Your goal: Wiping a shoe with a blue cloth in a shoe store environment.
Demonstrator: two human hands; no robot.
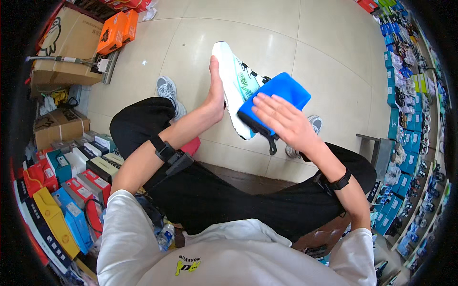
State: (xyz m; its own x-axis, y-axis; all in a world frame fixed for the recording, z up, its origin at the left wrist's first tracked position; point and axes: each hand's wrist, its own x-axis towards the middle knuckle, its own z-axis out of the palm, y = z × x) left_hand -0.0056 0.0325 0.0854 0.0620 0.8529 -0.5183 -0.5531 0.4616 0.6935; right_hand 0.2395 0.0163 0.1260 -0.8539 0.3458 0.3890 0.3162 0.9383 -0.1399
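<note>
A white and pale mint sports shoe (234, 88) is held up in front of me, toe pointing away and its white sole edge to the left. My left hand (217, 90) supports it from the left, thumb along the sole; its other fingers are hidden. My right hand (284, 119) holds a bright blue soft pad (292, 90) with a black edge and a black loop (272, 145). The fingers lie close together across the pad, which rests against the shoe's side and covers its heel part.
Stacked shoe boxes (76, 205) and cardboard cartons (62, 128) line the left, with orange boxes (114, 33) behind. Shelves of shoes and teal boxes (393, 124) run down the right. A grey bench (379, 152) stands by my right knee. Tiled floor (238, 24) lies ahead.
</note>
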